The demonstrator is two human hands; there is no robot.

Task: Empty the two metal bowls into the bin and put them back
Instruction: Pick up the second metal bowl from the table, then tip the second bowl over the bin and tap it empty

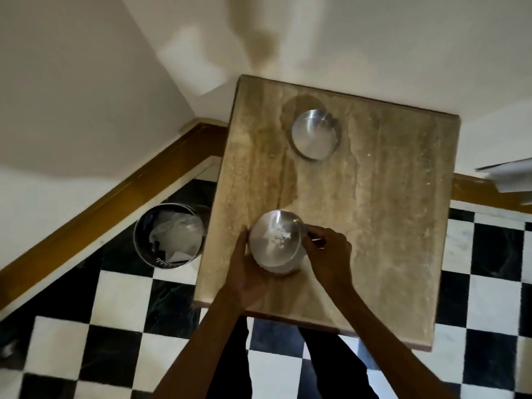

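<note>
Two metal bowls stand on a small stone-topped table [388, 226]. The near bowl [273, 240] sits by the table's left front edge and has a bit of white scrap inside. My left hand [247, 272] cups its left and near side; my right hand [328, 254] grips its right rim. The far bowl [315, 133] stands alone toward the back of the table and looks empty. A round metal bin [169, 237] stands on the floor just left of the table, with crumpled white paper or plastic in it.
The table stands against a white wall, with a wooden skirting board [115, 197] running along the corner. The floor is black-and-white checkered tile [121, 298]. My legs show under the table's front edge. A pale object [506, 174] juts in at the right edge.
</note>
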